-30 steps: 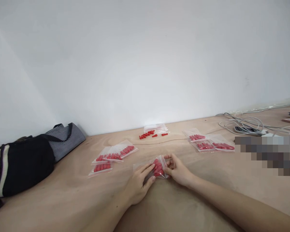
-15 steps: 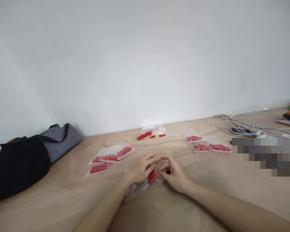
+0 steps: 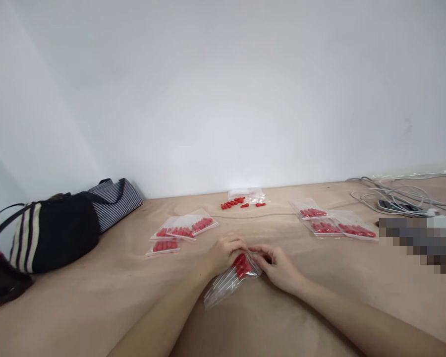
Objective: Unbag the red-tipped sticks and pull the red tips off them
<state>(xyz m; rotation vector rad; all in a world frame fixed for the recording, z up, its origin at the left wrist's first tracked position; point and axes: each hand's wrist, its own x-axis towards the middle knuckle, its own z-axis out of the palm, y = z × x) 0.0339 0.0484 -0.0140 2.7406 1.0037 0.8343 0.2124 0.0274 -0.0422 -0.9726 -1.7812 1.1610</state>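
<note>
A clear zip bag lies tilted on the table between my hands. Inside are red rubber bulbs at the far end and thin clear tubes, like droppers, towards me. My left hand has its fingers curled over the bag's far left edge. At the far right corner, my right hand pinches the plastic between thumb and forefinger. Beyond my hands, several loose red bulbs lie beside a clear bag of tubes. The left fingertips are partly hidden.
Filled zip bags overlap at the left and the right of the wooden table. A black striped bag and a dark bottle stand far left. Coiled cables lie at the right, near a blurred patch.
The view has swung left, bringing the dark bottle in. My left hand uncovers more of the bag, showing the bulbs and tubes. My right fingers have closed together on the bag's edge.
</note>
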